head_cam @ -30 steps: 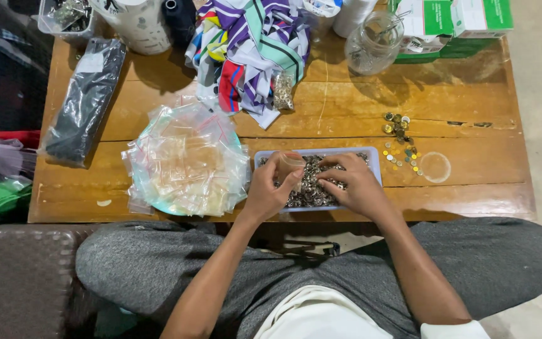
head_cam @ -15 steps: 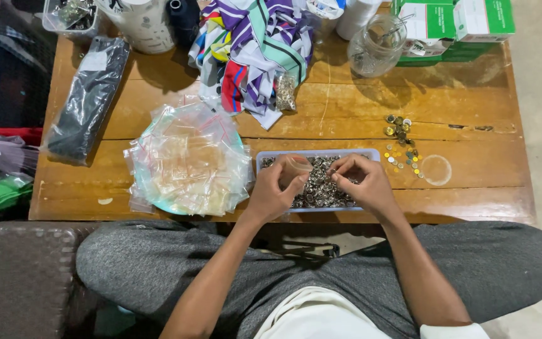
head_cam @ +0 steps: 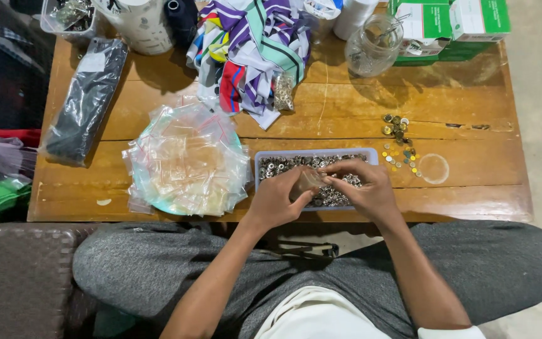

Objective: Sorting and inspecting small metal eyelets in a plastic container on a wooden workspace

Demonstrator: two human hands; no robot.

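Observation:
A shallow pale blue tray [head_cam: 263, 158] full of small silvery metal pieces sits at the near edge of the wooden table [head_cam: 472, 194]. Both hands hover over it. My left hand [head_cam: 277, 199] holds a small clear plastic bag [head_cam: 308, 182] at its mouth. My right hand [head_cam: 366, 188] pinches the bag's other side with its fingertips, just above the metal pieces. What is inside the bag I cannot make out.
A round plate heaped with small clear bags [head_cam: 186, 160] lies left of the tray. Loose gold-coloured bits [head_cam: 399, 144] and a clear ring [head_cam: 434, 168] lie to the right. Farther back are striped cloth [head_cam: 252, 44], a glass jar [head_cam: 374, 44], green boxes [head_cam: 453, 25] and a dark packet [head_cam: 86, 97].
My hands have drawn closer together over the tray and now hold the small clear bag between them; the tray and the table's other things stay put.

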